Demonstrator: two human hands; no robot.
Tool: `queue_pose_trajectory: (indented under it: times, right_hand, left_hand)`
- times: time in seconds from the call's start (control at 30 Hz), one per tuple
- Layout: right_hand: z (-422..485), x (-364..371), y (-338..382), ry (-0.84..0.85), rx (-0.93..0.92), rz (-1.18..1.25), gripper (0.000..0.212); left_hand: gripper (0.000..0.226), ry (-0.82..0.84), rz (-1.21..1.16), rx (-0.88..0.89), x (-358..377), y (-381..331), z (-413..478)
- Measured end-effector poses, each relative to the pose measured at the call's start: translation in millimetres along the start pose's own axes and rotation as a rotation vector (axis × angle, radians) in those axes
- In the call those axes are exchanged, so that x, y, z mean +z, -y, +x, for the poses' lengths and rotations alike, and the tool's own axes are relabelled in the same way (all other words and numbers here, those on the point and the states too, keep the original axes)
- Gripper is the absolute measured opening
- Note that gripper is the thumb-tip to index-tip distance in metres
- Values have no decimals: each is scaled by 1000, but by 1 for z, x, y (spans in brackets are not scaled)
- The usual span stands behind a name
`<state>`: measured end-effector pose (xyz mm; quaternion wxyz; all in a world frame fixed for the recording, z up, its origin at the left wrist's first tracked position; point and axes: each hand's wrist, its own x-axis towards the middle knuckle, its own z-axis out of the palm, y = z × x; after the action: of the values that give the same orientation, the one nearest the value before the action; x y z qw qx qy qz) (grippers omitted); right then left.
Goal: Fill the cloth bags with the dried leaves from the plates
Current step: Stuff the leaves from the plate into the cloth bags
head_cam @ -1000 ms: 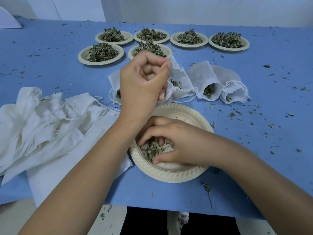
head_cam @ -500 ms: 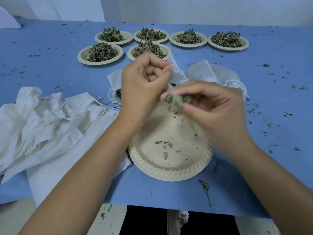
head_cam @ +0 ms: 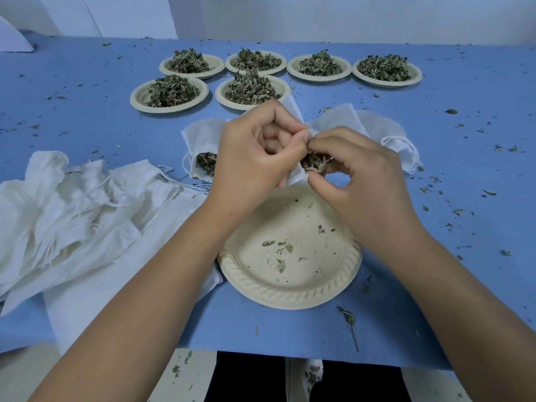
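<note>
On the left of the blue bench (head_cam: 87, 117) lay a crumpled heap of empty white cloth bags (head_cam: 72, 204), their drawstrings tangled among the folds. Just right of the heap, a filled bag (head_cam: 200, 140) lay on its side with dried leaves showing at its mouth. Beyond it, at the far side of the bench, six paper plates (head_cam: 169, 109) stood heaped with leaves. The left hand (head_cam: 255, 152) was raised above the bench, its fingers curled and its thumb and forefinger pinching the rim of a cloth bag (head_cam: 294, 177), holding the mouth up. The right hand (head_cam: 362, 175) met it there, fingertips closed on a small clump of dried leaves (head_cam: 313, 162) right at the bag's opening. Beneath both hands sat a near plate (head_cam: 290, 297) with only a few leaf scraps on it. Behind the right hand lay more filled bags (head_cam: 391, 134), and leaf crumbs were scattered over the bench to the right.
</note>
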<state>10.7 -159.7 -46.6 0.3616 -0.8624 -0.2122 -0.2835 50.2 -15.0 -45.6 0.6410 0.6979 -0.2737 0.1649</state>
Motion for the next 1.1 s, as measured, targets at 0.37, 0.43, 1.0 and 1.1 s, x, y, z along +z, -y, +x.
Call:
queue_pose_trajectory:
  times: [0.37,0.43,1.0,1.1]
  right_hand:
    - [-2,3,0,-95,-116,-32,9]
    - [-1,3,-3,-23,-139,-72,13]
    - [-7,-8,9,944,377,480,25]
    - [-6,-7,12,863,312,464,18]
  left_hand:
    - [10,45,13,49,1,-1,-3]
    - [13,32,17,41,2,-1,-3]
    - [11,-177,6,4,-1,-4,1]
    - [12,-182,4,-3,-1,-3,2]
